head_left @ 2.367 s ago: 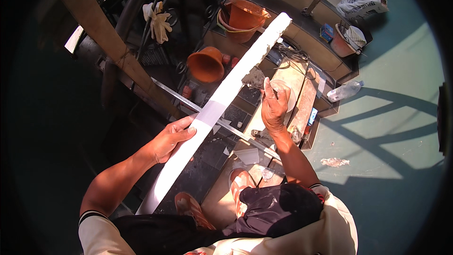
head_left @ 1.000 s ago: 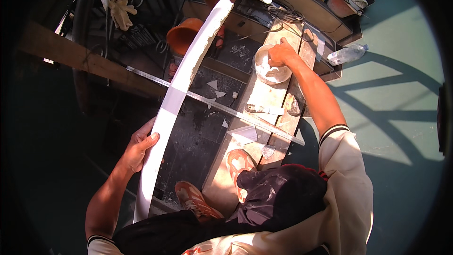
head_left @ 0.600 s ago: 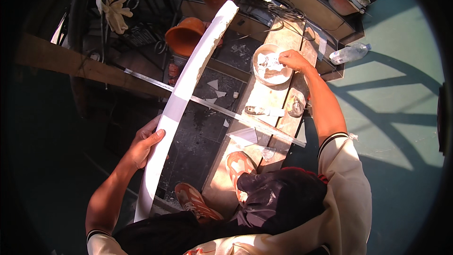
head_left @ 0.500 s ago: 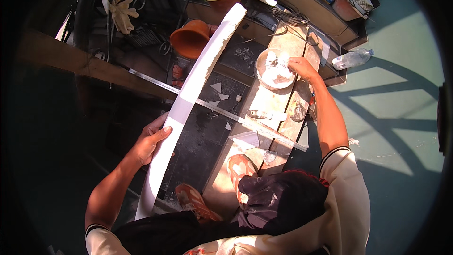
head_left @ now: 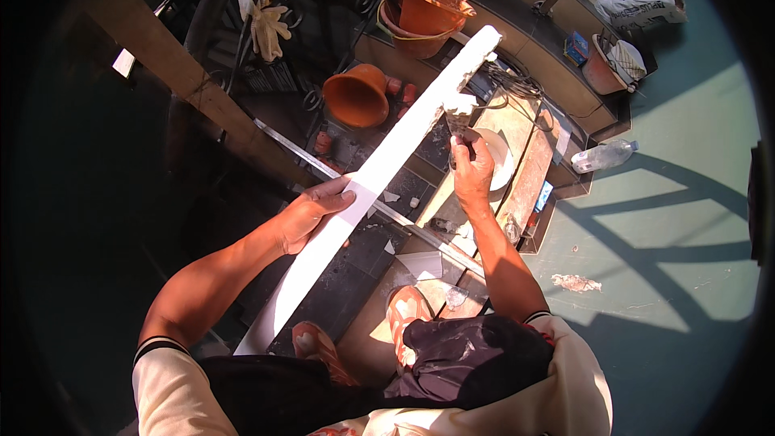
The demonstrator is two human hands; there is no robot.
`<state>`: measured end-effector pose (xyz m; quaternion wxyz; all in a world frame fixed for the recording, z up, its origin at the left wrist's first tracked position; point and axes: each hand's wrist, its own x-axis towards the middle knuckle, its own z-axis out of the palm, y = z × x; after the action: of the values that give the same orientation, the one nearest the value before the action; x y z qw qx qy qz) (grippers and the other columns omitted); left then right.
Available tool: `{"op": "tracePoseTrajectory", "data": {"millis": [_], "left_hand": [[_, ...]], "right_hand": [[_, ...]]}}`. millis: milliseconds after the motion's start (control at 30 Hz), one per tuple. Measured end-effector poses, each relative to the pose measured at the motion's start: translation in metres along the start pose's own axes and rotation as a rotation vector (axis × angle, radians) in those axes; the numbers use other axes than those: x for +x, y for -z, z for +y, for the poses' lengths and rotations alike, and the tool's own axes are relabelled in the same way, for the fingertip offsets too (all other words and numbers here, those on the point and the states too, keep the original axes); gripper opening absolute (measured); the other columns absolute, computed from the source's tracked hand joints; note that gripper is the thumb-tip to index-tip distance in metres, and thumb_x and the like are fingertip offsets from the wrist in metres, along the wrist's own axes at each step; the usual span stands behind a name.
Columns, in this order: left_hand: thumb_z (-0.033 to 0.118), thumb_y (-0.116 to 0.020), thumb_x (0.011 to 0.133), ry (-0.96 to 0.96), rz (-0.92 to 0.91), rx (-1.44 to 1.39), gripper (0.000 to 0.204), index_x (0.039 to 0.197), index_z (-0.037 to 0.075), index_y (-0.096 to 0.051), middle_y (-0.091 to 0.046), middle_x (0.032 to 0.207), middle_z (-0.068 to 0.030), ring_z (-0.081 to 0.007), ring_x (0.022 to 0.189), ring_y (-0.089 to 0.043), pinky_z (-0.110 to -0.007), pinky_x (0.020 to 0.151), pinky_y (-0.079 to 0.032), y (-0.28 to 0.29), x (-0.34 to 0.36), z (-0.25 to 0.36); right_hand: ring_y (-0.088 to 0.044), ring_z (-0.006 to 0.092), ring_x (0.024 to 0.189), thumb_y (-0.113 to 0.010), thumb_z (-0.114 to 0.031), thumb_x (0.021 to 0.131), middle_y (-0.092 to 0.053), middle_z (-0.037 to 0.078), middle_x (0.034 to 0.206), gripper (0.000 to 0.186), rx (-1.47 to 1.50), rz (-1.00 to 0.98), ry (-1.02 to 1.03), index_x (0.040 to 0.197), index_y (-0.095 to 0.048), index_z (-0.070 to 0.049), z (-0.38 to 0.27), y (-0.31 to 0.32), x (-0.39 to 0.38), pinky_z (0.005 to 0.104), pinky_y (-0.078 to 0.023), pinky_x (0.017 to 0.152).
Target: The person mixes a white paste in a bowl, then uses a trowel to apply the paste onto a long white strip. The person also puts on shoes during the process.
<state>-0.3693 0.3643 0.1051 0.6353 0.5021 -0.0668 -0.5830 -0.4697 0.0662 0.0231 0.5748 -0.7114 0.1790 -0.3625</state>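
A long white trim strip (head_left: 400,136) slants from my lap up to the far middle, its far stretch coated with rough white paste along the edge. My left hand (head_left: 311,214) is closed around the strip near its middle, thumb on top. In my right hand (head_left: 474,171) is a putty knife (head_left: 458,119), fingers wrapped round its handle. A lump of white paste (head_left: 462,102) sits on the blade, which is at the strip's right edge. Behind the right hand, a round mixing tub (head_left: 500,153) stands on the planks, partly hidden.
Wooden planks (head_left: 529,165) run along the right side of the steps. A thin pale bar (head_left: 395,218) crosses under the strip. Beyond are an orange bucket (head_left: 428,20), a tipped orange bucket (head_left: 355,97) and a cable (head_left: 510,79). A plastic bottle (head_left: 604,157) lies at right.
My right hand has come from the tub leftward to the strip, with the paste-loaded putty knife now showing. The strip has tilted further right, and my left hand moved right with it.
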Motion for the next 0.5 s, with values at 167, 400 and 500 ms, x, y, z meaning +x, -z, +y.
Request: {"op": "tracePoseTrajectory", "data": {"millis": [167, 400, 500], "left_hand": [[0.033, -0.062, 0.105, -0.068, -0.018, 0.012, 0.065, 0.16, 0.008, -0.039, -0.064, 0.109, -0.004, -0.0069, 0.081, -0.067, -0.027, 0.062, -0.065, -0.004, -0.001, 0.009], [0.034, -0.061, 0.106, -0.115, -0.066, 0.044, 0.063, 0.16, 0.009, -0.039, -0.066, 0.111, -0.0047, -0.0076, 0.084, -0.067, -0.026, 0.065, -0.063, 0.002, -0.002, 0.017], [0.036, -0.06, 0.107, -0.129, -0.072, 0.04, 0.062, 0.159, 0.009, -0.04, -0.066, 0.11, -0.005, -0.009, 0.085, -0.067, -0.026, 0.067, -0.062, 0.003, -0.005, 0.019]], "right_hand": [[-0.063, 0.0269, 0.095, -0.072, -0.003, 0.097, -0.062, 0.014, 0.105, 0.026, -0.376, 0.02, 0.436, 0.123, -0.073, 0.002, -0.011, -0.017, -0.019, 0.0366, -0.052, 0.083], [-0.062, 0.0295, 0.105, -0.069, 0.001, 0.097, -0.06, 0.02, 0.118, 0.043, -0.361, 0.012, 0.322, 0.14, -0.066, 0.0, -0.03, -0.036, -0.06, 0.0369, -0.052, 0.089], [-0.058, 0.0254, 0.095, -0.072, 0.009, 0.089, -0.055, 0.013, 0.109, 0.05, -0.422, 0.003, 0.459, 0.138, -0.069, -0.003, -0.032, -0.035, -0.069, 0.0342, -0.051, 0.079]]}}
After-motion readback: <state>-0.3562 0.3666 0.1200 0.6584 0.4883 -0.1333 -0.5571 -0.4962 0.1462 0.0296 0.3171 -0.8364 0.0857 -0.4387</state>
